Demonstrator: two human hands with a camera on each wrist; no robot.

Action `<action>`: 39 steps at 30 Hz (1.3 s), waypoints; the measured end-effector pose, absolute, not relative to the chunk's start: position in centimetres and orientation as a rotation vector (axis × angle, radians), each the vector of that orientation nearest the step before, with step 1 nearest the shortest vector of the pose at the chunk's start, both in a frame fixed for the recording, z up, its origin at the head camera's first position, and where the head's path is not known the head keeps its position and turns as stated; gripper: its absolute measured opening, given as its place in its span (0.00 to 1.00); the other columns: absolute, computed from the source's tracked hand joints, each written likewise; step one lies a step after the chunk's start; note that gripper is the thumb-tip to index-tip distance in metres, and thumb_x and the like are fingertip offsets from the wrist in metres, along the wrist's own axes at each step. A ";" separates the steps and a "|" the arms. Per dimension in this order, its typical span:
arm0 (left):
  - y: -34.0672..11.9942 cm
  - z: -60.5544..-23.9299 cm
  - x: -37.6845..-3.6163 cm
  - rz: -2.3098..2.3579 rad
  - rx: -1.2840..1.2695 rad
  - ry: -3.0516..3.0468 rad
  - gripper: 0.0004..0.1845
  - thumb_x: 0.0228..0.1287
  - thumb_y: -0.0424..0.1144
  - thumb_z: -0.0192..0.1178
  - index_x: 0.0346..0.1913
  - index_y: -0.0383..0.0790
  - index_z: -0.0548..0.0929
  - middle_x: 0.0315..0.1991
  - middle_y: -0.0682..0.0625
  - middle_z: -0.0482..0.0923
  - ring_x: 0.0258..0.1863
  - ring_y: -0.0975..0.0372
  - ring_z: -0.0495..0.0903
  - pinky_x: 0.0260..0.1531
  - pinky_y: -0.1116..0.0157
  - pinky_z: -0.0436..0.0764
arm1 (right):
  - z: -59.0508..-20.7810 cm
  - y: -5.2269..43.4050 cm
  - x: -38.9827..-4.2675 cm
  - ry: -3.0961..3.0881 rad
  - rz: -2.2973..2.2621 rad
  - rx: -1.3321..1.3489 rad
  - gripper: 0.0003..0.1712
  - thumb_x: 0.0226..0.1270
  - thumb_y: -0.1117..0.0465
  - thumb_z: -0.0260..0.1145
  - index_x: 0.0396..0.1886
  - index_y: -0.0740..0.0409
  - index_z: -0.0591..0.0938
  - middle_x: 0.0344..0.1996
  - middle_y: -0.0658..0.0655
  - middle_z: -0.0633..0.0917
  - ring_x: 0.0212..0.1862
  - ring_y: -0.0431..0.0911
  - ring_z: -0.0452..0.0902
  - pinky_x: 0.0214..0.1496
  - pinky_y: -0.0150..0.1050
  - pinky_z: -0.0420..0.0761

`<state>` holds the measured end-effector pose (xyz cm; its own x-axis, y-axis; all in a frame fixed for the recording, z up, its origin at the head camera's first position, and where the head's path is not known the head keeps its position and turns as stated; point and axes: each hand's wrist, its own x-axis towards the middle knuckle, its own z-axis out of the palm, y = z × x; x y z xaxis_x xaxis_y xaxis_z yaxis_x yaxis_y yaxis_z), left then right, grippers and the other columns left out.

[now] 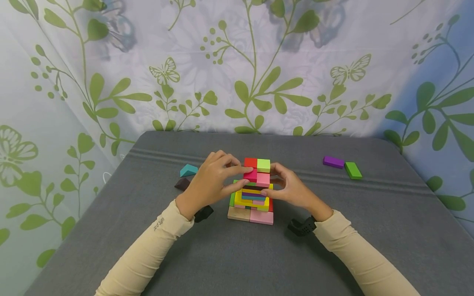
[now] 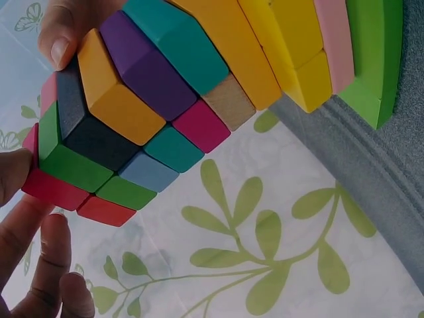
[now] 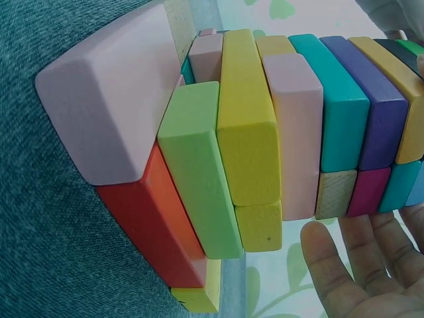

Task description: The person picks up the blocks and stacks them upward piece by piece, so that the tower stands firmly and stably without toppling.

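Observation:
A tower of coloured wooden blocks (image 1: 253,201) stands on the table, wider at its base and narrow at the top. My left hand (image 1: 209,179) is at the upper left of the tower, its thumb and index finger pinching a magenta block (image 1: 250,176). A red block (image 1: 250,162) and a lime block (image 1: 263,165) show at the top, with a pink block (image 1: 263,179) beside the magenta one. From the right, my right hand (image 1: 292,189) holds the tower's upper part, thumb at the front near a dark block (image 2: 99,139), other fingers (image 3: 354,248) behind.
A turquoise block (image 1: 189,170) and a dark brown block (image 1: 182,183) lie left of the tower, close to my left wrist. A purple block (image 1: 333,162) and a green block (image 1: 353,170) lie farther off to the right. A patterned curtain hangs behind the grey table (image 1: 237,263).

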<state>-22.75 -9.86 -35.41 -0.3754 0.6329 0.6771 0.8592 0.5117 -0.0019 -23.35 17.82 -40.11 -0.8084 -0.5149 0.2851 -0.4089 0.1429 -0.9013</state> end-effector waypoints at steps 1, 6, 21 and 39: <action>-9.9 -35.4 -22.7 -0.472 -1.212 -2.133 0.16 0.61 0.41 0.82 0.50 0.40 0.95 0.40 0.48 0.85 0.40 0.55 0.76 0.45 0.56 0.77 | -40.1 17.8 -23.4 2.303 -1.767 -0.934 0.36 0.66 0.64 0.78 0.67 0.75 0.72 0.61 0.69 0.80 0.60 0.54 0.80 0.66 0.35 0.80; -9.9 -35.4 -22.7 -0.483 -1.214 -2.132 0.16 0.61 0.41 0.82 0.51 0.40 0.95 0.40 0.48 0.86 0.40 0.55 0.76 0.45 0.55 0.78 | -40.1 17.8 -23.3 2.298 -1.770 -0.939 0.36 0.67 0.64 0.78 0.67 0.74 0.73 0.61 0.69 0.80 0.60 0.52 0.80 0.66 0.35 0.80; -15.6 -35.5 -23.9 -0.756 -1.198 -2.472 0.16 0.70 0.36 0.75 0.57 0.37 0.91 0.48 0.45 0.90 0.49 0.48 0.84 0.54 0.45 0.79 | -40.3 17.7 -23.3 2.299 -1.768 -0.932 0.36 0.66 0.64 0.79 0.67 0.74 0.73 0.60 0.68 0.81 0.60 0.48 0.80 0.66 0.34 0.80; -21.0 -40.1 -26.8 -0.484 -0.995 -3.051 0.21 0.60 0.32 0.80 0.57 0.37 0.91 0.56 0.44 0.89 0.67 0.35 0.76 0.69 0.32 0.66 | -40.3 17.9 -23.3 2.310 -1.764 -0.930 0.35 0.67 0.64 0.78 0.67 0.73 0.73 0.60 0.68 0.80 0.59 0.49 0.80 0.66 0.34 0.80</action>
<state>-26.77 -21.00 -40.12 -0.8070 0.5905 -0.0062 0.5595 0.7680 0.3117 -23.34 17.86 -40.35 -0.8104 -0.5127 0.2836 -0.4086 0.1477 -0.9007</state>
